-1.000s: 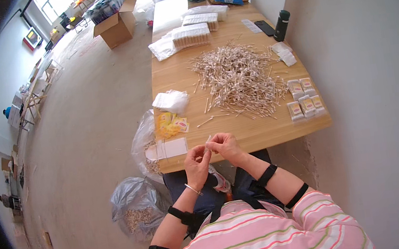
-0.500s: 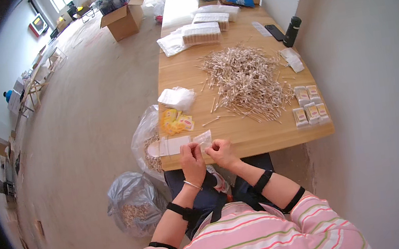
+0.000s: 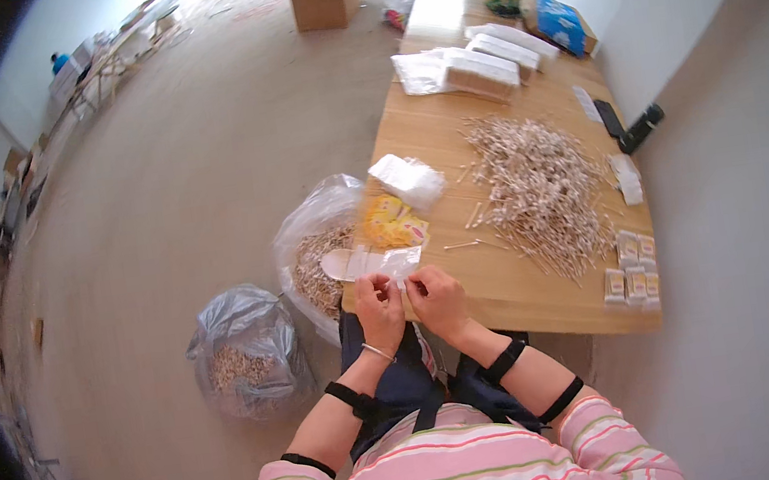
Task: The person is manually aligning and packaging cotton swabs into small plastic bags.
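Note:
A small clear plastic bag [image 3: 402, 261] is pinched at its near edge between my two hands, by the table's front left corner. My left hand [image 3: 380, 310] is closed on its left side and my right hand [image 3: 437, 301] on its right side. The fingertips nearly meet. Under and beyond the bag lies a white card-like piece [image 3: 341, 264] with a rounded end. Yellow printed packets [image 3: 392, 223] lie just past it, with a stack of clear bags [image 3: 408, 181] behind. A big heap of cotton swabs [image 3: 543, 190] covers the middle of the wooden table [image 3: 424, 133].
Small filled swab packs [image 3: 631, 266] stand at the right edge. Bundled swabs [image 3: 482, 72] lie farther back. A black bottle [image 3: 642, 127] and phone [image 3: 608, 117] sit by the wall. Two plastic sacks, one clear [image 3: 291, 228] and one grey [image 3: 245, 321], hold swabs on the floor.
The view has swung left, so the table sits farther right in the picture. My hands have come closer together, both at the bag's near edge.

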Motion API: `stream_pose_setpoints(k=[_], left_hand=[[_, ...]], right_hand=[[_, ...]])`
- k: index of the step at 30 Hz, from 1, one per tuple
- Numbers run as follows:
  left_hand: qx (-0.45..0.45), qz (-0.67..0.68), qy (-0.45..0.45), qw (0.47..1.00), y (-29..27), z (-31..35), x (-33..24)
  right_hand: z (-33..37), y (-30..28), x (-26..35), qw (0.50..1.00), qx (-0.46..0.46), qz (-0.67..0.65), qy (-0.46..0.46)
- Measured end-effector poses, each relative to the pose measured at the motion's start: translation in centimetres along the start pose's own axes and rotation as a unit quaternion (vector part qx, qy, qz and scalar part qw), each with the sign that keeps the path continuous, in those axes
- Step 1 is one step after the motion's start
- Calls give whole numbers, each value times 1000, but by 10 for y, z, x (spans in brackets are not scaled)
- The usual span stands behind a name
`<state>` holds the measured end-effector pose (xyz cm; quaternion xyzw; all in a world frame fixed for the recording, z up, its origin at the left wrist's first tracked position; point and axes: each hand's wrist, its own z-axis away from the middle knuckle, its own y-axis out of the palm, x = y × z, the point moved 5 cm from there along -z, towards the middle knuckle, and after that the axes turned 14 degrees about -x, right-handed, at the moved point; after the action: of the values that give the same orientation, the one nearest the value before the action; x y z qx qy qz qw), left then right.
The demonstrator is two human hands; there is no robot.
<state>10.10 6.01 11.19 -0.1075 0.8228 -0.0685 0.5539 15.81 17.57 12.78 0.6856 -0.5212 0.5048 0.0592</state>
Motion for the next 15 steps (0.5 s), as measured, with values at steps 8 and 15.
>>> stream_pose_setpoints(k=[8,15], left_hand=[[-104,1,-105,989,-49,-35,61],[-80,295,-449,840,-58,-56,124]], right_hand=[[-30,84,25,987,116,15,-110],[-52,162,38,969,123,-47,-209]])
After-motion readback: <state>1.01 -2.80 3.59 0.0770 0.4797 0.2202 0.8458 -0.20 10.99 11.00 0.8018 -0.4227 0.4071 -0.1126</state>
